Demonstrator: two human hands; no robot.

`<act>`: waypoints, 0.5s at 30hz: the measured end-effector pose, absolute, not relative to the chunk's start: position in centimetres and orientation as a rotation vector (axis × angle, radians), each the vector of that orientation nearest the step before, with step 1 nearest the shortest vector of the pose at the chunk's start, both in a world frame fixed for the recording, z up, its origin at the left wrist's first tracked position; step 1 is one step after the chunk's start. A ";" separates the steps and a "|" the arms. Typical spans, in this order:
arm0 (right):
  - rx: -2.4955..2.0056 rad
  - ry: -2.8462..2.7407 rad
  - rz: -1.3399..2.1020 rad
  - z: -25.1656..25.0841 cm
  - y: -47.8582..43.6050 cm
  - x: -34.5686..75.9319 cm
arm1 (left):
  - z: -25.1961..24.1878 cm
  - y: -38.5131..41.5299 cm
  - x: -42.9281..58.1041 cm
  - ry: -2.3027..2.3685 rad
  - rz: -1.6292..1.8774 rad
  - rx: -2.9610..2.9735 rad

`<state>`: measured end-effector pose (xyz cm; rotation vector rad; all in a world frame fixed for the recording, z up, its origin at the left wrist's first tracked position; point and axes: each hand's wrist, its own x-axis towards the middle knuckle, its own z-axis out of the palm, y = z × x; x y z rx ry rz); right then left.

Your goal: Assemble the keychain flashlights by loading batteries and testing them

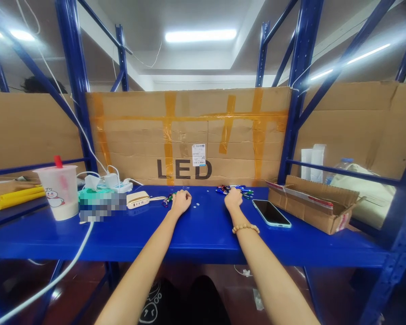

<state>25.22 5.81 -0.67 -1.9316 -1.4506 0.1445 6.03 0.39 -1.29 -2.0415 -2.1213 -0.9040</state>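
Note:
My left hand (181, 202) rests low over the blue tabletop, its fingers curled closed. Whatever lies inside them is hidden. Small shiny pieces in purple and green (167, 201) lie just left of it, beside a cream power bank (138, 200) with a short strap. On the right, my right hand (233, 198), a beaded bracelet (245, 228) round its wrist, reaches to a loose pile of small shiny pieces (246, 192) in blue, green and red. Its fingers are bent closed at the pile, and I cannot see what they pinch.
A phone (271, 213) and an open cardboard box (311, 203) stand right of my right hand. At the left are a lidded cup (59, 194), yellow tubes (18, 197) and plugged-in chargers (110, 181) with white cables. A cardboard panel (138, 135) closes off the back between blue posts.

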 end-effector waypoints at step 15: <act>-0.826 -1.946 0.159 0.5 4.3 21.1 | -1.3 -0.1 6.1 -2.045 -0.963 -2.103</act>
